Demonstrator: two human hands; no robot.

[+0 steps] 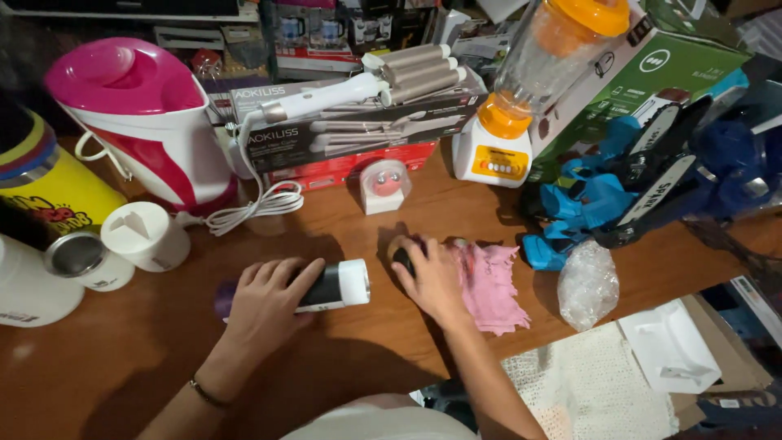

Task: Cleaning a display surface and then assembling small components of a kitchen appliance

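A black-and-white cylindrical device [330, 287] lies on the wooden table [122, 358], long axis left to right, white end pointing right. The left hand [265, 301] wraps its dark end; the right hand [432, 273], just beyond the white end, presses a small dark object [401, 259] beside a pink cloth [493, 285].

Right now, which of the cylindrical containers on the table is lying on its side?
The black-and-white bottle under the left hand; the white cup and steel-lidded cup stand upright.

Your bottle [330, 287] lies center frame, cloth [491, 285] to its right, kettle [147, 122] upper left, blender [521, 90] upper right.
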